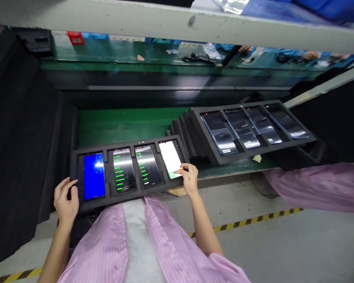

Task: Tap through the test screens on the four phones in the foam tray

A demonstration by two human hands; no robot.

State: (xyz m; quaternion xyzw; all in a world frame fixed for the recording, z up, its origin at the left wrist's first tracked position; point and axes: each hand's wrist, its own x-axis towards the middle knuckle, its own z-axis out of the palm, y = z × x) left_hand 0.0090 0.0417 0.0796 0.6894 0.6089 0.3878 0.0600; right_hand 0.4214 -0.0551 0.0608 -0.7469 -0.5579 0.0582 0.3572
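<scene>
Head view, clock read from frame centre. Near tray (109,192) of black foam at 8 o'clock, four phones in separate slots: white-screened phone (168,155) at 7 o'clock, closest to centre; two green-lettered phones (124,169) next out, around 8; blue-screened phone (94,173) outermost, between 8 and 9. Right hand (189,177) at 5 o'clock, part curled, no visible grip, index finger at the lower end of the white screen; contact or hover, cannot tell. Left hand (66,201) at 8 o'clock, loosely open, just beside the tray's outer end; touch on foam uncertain. Chief risk, as judged: stray tap on the wrong patch, green and orange lying close together at the screen's foot. Also possible: tray tipping toward the lap, with near edge apparently past the table (120,124) and support underneath hidden. Likewise a knock to the stacked tray (265,150) at 3 o'clock, from an outward swing of the right hand. Room for moving: green table top between 9 and 10 o'clock; space above the floor (283,239) at 4, for drawing back the right forearm. Limits: dark foam stack (20,137) at 9, white rail (153,23) across 12.
</scene>
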